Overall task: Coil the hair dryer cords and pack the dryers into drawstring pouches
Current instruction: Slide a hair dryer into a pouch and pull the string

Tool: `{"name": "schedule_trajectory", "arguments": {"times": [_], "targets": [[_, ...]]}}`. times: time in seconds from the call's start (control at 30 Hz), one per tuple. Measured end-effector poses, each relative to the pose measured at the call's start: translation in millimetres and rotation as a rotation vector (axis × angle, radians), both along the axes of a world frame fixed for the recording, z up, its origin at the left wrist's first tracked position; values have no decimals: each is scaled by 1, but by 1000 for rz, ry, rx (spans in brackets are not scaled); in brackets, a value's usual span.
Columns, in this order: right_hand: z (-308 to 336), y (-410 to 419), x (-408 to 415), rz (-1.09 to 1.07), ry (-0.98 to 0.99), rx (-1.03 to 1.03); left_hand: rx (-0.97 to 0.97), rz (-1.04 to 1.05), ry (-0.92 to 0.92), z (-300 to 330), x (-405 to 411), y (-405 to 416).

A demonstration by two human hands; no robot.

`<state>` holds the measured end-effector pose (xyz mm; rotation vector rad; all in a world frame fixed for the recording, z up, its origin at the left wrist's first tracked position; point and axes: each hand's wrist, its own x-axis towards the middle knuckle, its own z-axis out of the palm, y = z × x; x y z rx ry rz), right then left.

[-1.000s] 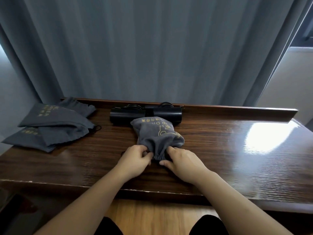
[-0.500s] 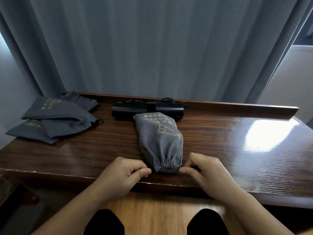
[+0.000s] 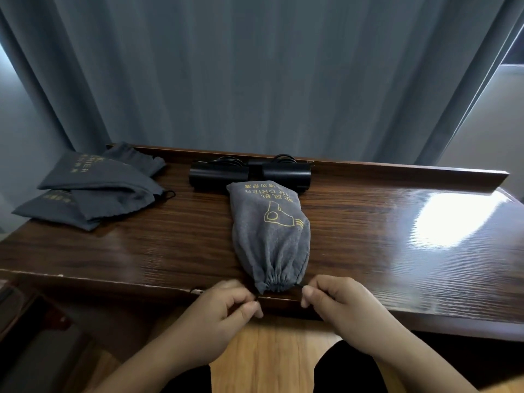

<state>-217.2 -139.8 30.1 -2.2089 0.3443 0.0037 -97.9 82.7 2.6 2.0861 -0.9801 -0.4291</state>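
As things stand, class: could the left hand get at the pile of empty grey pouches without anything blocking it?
Probably yes. Bare tabletop lies between the left hand and the empty pouches at the far left. But the hand is pinching the filled pouch's drawstring and must let go first.

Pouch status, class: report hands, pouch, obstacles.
Left hand and right hand pinch drawstrings. Filled pouch cinched at table edge. Nothing blocking.
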Motion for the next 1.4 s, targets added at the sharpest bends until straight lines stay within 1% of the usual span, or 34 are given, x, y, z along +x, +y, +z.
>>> {"name": "schedule_trajectory", "arguments": {"times": [0.07, 0.1, 0.13, 0.17, 0.2, 0.27, 0.3, 0.33, 0.4, 0.43, 0.47, 0.53, 0.57, 0.63, 0.7, 0.73, 0.8, 0.87, 0.9, 0.93, 1.07, 1.13, 1.2, 1.3, 1.37, 1.4], "targets": [[0, 9, -1, -57, -7, 307, -18, 23, -49, 0, -6, -4], [1, 14, -2, -74, -21, 428, -35, 44, -50, 1, -8, -8], [2, 19, -1, -81, -36, 506, -61, 77, 0, 4, -11, -11], [3, 23, -1, -74, -49, 529, -109, 114, 115, 8, -13, -16], [4, 27, -2, -53, -63, 504, -175, 151, 273, 12, -16, -20], [5, 32, -3, -4, -105, 361, -303, 239, 577, 17, -23, -28], [4, 34, -6, 24, -141, 243, -358, 280, 702, 19, -26, -32], [2, 37, -8, 54, -206, 40, -394, 321, 798, 19, -29, -35], [-5, 40, -10, 148, -372, -444, -450, 368, 947, 18, -34, -38], [-9, 41, -11, 211, -432, -588, -478, 376, 1011, 17, -36, -39], [-14, 40, -10, 264, -452, -660, -500, 379, 1066, 17, -38, -40], [-20, 40, -11, 286, -478, -696, -530, 377, 1131, 17, -40, -40], [-21, 39, -11, 255, -491, -663, -541, 374, 1146, 15, -41, -40], [-18, 40, -14, 100, -458, -444, -548, 344, 1165, 13, -42, -41], [-18, 39, -15, -48, -325, -211, -537, 296, 1149, 12, -42, -42], [-21, 37, -15, -76, -273, -129, -538, 281, 1145, 13, -42, -41], [-27, 34, -12, -52, -223, 87, -564, 265, 1162, 14, -42, -41], [-32, 34, -10, 51, -163, 330, -568, 245, 1186, 15, -42, -39], [-34, 35, -9, 96, -134, 388, -556, 235, 1187, 15, -42, -39], [-36, 35, -9, 116, -127, 389, -545, 232, 1183, 15, -42, -38], [-32, 22, -12, 34, -197, 364, -543, 304, 1085, 7, -38, -36], [-23, 13, -15, 47, -224, 464, -524, 370, 1027, 0, -36, -35], [-13, 4, -18, 29, -271, 639, -476, 405, 963, -6, -36, -34], [2, 0, -13, -32, -320, 871, -409, 393, 850, -14, -39, -35], [9, 2, -8, -18, -334, 880, -392, 375, 805, -17, -41, -36], [10, 4, -5, 3, -333, 831, -395, 375, 798, -17, -41, -37]]}}
